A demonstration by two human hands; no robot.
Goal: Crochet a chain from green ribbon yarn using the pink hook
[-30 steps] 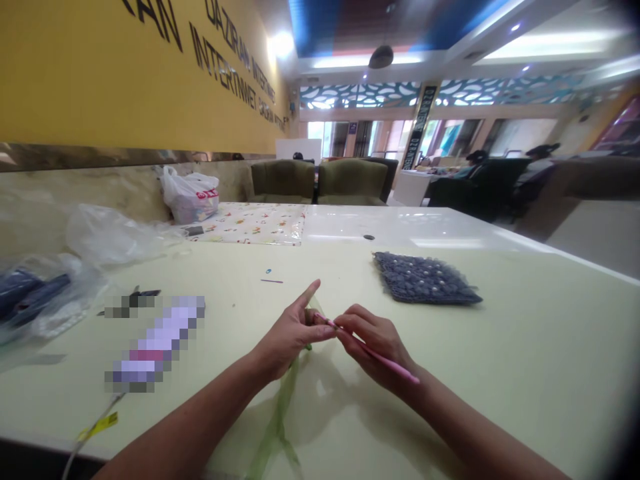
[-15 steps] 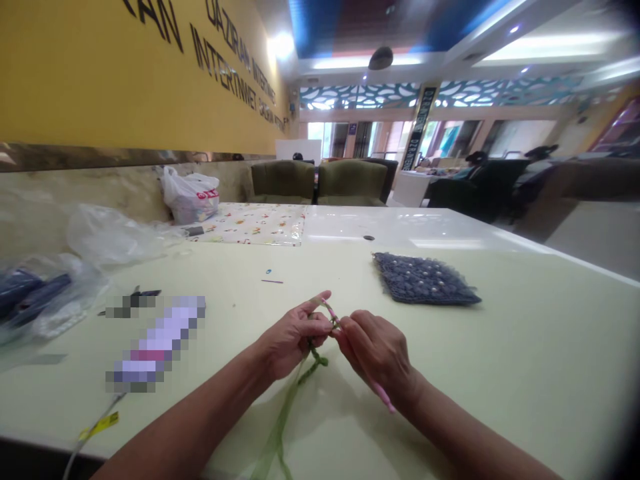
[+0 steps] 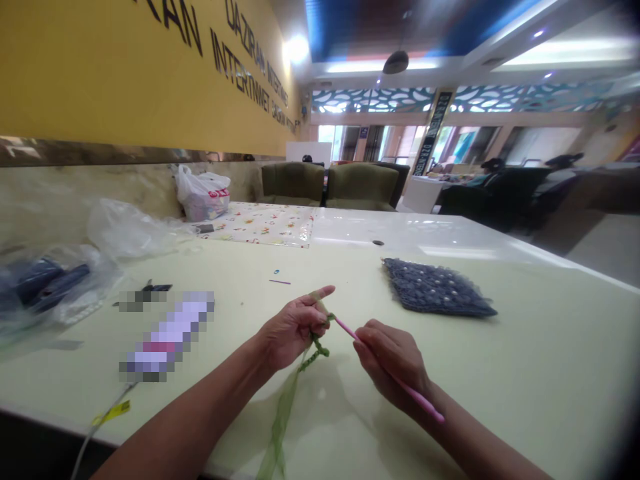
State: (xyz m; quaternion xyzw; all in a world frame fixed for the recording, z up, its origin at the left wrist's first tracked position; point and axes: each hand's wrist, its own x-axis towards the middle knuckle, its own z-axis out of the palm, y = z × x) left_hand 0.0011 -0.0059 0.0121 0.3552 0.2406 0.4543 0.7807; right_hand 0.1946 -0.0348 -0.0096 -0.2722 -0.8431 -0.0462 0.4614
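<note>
My right hand (image 3: 393, 357) is closed round a pink crochet hook (image 3: 423, 402), whose thin end points up and left. The tip of the hook meets a green loop just beside my left fingers. My left hand (image 3: 295, 330) pinches a short green crocheted chain (image 3: 315, 357), with its index finger stretched out and a strand passing over it. A sheer green ribbon (image 3: 283, 413) trails from below my left hand towards the table's near edge. Part of the chain is hidden behind the left fingers.
A dark blue beaded crocheted piece (image 3: 440, 288) lies at the right. A thin needle (image 3: 280, 281) rests beyond my hands. A blurred-out lilac object (image 3: 173, 337) with a cable, black snips (image 3: 155, 290) and plastic bags (image 3: 127, 230) are at the left.
My right hand has drawn back right and down with the hook, so more of its shaft shows between the hands. The view has shifted slightly left.
</note>
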